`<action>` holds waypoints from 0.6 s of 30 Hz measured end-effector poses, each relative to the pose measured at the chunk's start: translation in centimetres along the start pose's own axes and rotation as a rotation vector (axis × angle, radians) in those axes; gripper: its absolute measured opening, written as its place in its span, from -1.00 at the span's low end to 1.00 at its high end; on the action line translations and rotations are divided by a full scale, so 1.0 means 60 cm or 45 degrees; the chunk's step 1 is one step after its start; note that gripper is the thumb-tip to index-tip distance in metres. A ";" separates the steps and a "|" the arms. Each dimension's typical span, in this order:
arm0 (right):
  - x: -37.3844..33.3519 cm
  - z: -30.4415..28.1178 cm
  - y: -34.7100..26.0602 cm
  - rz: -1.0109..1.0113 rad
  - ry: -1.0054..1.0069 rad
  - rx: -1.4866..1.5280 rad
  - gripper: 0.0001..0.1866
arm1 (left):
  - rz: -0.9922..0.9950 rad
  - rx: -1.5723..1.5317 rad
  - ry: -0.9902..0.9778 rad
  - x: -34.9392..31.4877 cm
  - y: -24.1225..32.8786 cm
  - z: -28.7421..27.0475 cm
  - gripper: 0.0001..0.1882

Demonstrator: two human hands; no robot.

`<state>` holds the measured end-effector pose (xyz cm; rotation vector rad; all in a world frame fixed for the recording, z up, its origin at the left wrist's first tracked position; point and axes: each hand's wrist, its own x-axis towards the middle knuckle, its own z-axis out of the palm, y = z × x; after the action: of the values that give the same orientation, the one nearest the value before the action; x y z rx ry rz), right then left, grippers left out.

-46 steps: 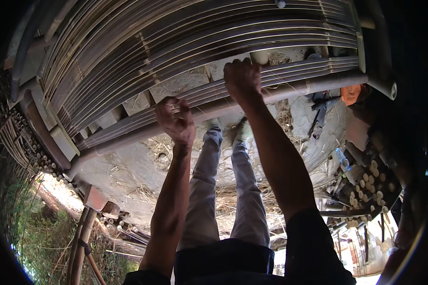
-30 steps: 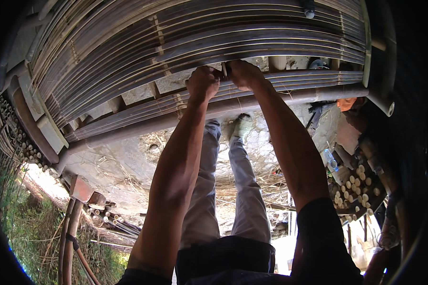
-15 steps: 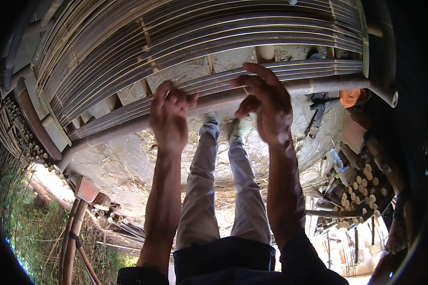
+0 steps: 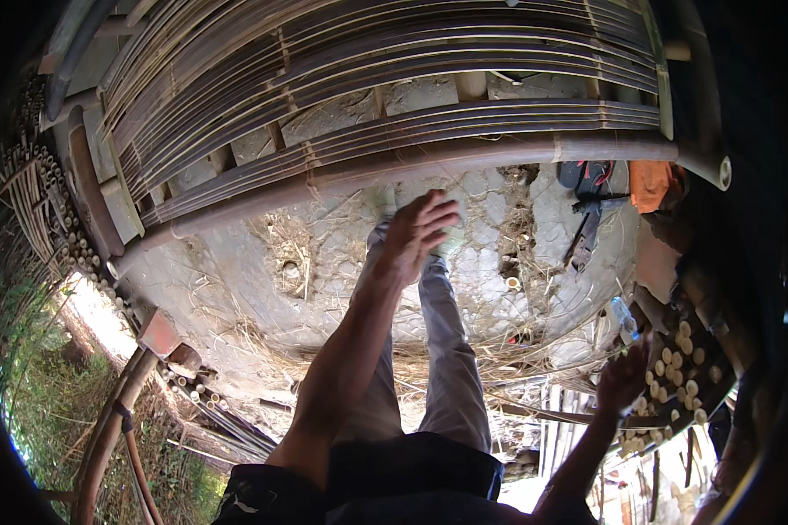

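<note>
My left hand [image 4: 416, 234] hangs in the air in front of the bamboo bench, over my lower legs, with its fingers apart and nothing in them. My right hand [image 4: 623, 378] is out to the far right, dark and a little blurred. Its fingers look stretched out, and I see nothing held in them. Nearest to it are a clear plastic bottle [image 4: 623, 317] and a stack of cut bamboo pieces [image 4: 678, 372]. Across the top runs the bench's slatted bamboo seat [image 4: 359, 83], with a thick bamboo pole [image 4: 394, 171] along its near edge. Neither hand touches the bench.
Sandals [image 4: 578, 175] and an orange cloth-like thing [image 4: 652, 185] lie below the bench's right end. Straw litters the cracked ground [image 4: 236, 262]. A wooden stand with a reddish block [image 4: 159, 334] rises at lower left, and bundled bamboo poles [image 4: 52, 210] lie at far left.
Both hands have left the bench's near edge. My left hand has come down and to the right; my right hand has swung far right and lower. The view has shifted slightly.
</note>
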<state>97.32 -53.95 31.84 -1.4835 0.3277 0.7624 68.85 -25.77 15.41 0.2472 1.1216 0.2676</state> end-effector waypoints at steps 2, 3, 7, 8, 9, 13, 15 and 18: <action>-0.030 -0.209 -0.031 0.072 0.108 -0.835 -0.55 | 0.017 -0.225 -0.065 0.029 -0.029 0.030 -0.26; -0.056 -0.323 -0.044 0.108 0.188 -1.413 -0.59 | 0.056 -0.345 -0.030 0.036 -0.033 0.045 -0.33; -0.269 -0.612 -0.078 -0.006 0.141 -2.515 -0.75 | 0.089 -0.259 0.307 0.052 -0.041 0.041 -0.56; -0.312 -0.673 -0.085 0.090 0.120 -2.608 -0.81 | 0.063 -0.052 0.403 0.039 -0.032 0.039 -0.61; -0.332 -0.701 -0.082 0.480 0.246 -2.405 -0.77 | 0.032 0.156 0.495 0.033 -0.023 0.031 -0.65; -0.277 -0.542 0.034 1.085 -0.344 -2.869 -0.20 | 1.310 1.513 0.978 0.099 0.031 -0.053 -0.69; -0.180 -0.361 0.114 0.490 -0.494 -2.922 -0.30 | 1.279 1.879 0.963 0.125 0.102 -0.095 -0.57; -0.038 -0.057 0.223 -0.531 -0.667 -2.290 -0.47 | 0.883 1.915 0.516 0.192 0.169 -0.170 -0.51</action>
<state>88.02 -59.00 22.69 -2.6725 -1.4105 1.0699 63.42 -11.78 4.75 2.0028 1.4211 0.0188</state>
